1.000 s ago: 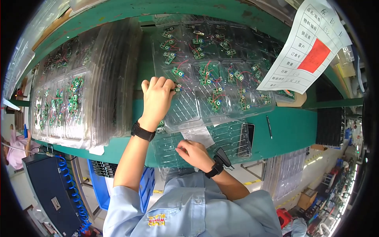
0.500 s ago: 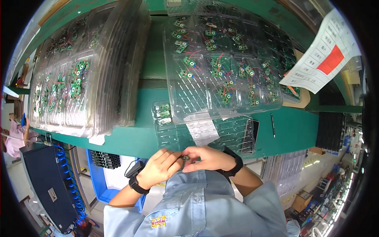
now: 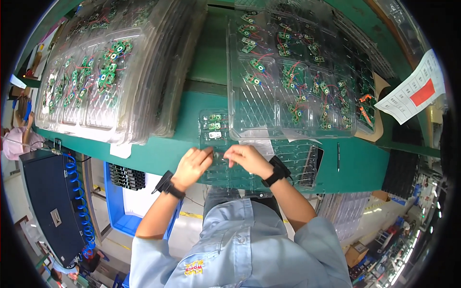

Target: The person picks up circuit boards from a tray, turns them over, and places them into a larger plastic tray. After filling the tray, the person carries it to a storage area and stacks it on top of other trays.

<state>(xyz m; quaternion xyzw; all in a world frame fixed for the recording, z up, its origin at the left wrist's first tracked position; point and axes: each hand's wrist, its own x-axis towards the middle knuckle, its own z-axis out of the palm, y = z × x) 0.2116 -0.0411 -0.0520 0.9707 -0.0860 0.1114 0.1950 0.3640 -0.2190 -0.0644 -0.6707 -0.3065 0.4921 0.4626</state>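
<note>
Left hand [image 3: 193, 165] and right hand [image 3: 246, 158] stand a little apart above the clear tray [image 3: 203, 143] at the worktop's [image 3: 355, 172] near edge, fingertips facing; whether either grips anything cannot be told. Green circuit boards [image 3: 214, 126] lie in the tray's far-left corner, stacked in a column away from the person, long axes left-right, just beyond the left hand, the nearer one.

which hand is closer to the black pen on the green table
Right. The right hand is to the left of the black pen, and the left hand is even farther left of it.
</note>
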